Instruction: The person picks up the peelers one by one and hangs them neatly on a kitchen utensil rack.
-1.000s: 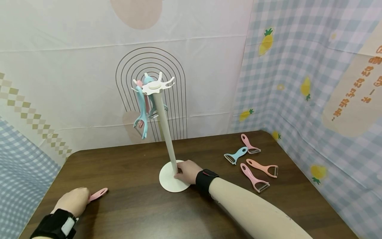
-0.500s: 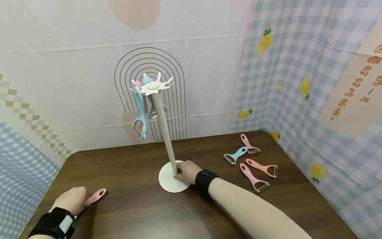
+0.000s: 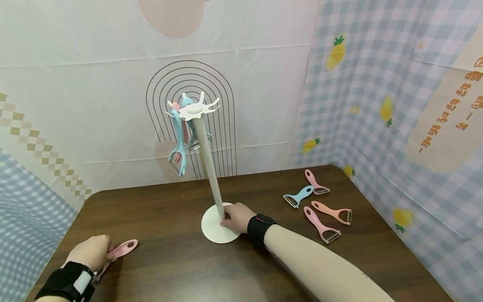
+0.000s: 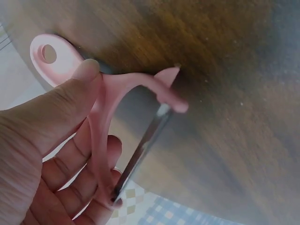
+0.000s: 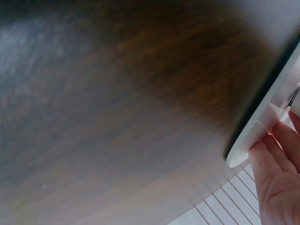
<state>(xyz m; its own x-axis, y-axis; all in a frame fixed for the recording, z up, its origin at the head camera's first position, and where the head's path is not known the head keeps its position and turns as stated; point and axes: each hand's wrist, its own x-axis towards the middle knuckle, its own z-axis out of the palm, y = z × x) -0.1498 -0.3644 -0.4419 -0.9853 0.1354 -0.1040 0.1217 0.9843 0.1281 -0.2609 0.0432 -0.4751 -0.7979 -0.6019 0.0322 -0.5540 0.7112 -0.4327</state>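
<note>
My left hand [image 3: 89,253] holds a pink Y-shaped peeler [image 4: 105,103] at the table's left front. In the left wrist view the thumb presses near the top of its handle, the fingers are behind it, and the metal blade faces right. My right hand [image 3: 238,217] is at the foot of a white stand [image 3: 210,167], with fingers and thumb around the bottom of the pole; in the right wrist view the fingers rest on its round base [image 5: 246,145]. On the stand's hooked top hang a blue peeler [image 3: 177,142], a pink one [image 3: 185,130] and another blue one behind the pole.
At the table's right lie a pink peeler [image 3: 316,183] at the back, a blue peeler [image 3: 299,196], an orange peeler [image 3: 332,211] and a nearer pink peeler [image 3: 320,225]. Printed cloth [image 3: 264,105] hangs behind the brown table [image 3: 162,218] and along its sides.
The pink peeler in my left hand has turned and shifted in the fingers, so more of its handle and head shows. My right hand and the stand have stayed put.
</note>
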